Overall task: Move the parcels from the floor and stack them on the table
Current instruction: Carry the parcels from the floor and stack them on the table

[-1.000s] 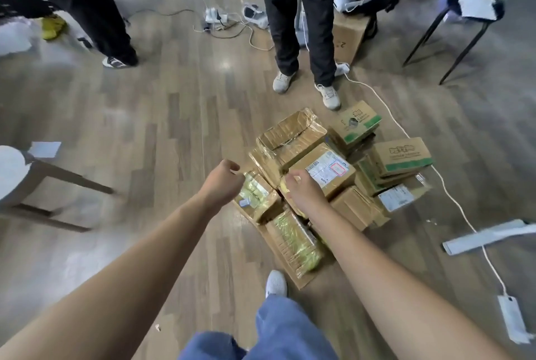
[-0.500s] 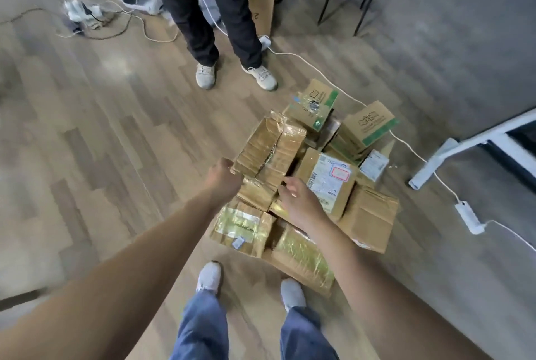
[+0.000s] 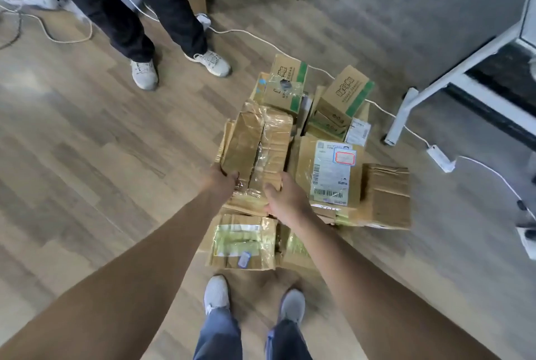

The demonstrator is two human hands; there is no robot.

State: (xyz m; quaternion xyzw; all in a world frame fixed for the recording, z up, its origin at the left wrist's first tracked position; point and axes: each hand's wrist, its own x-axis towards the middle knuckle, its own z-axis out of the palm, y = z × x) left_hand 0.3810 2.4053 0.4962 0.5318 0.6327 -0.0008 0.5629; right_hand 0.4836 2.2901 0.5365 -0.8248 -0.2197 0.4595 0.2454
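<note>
Obscuring lower parcels [image 3: 249, 208]: held taped parcel [image 3: 256, 142]

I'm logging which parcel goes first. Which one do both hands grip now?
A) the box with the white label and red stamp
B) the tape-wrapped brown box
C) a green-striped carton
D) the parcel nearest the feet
B: the left hand and the right hand both grip the near end of the tape-wrapped brown box.

Soft daylight, blurry, fisheye edges.
</note>
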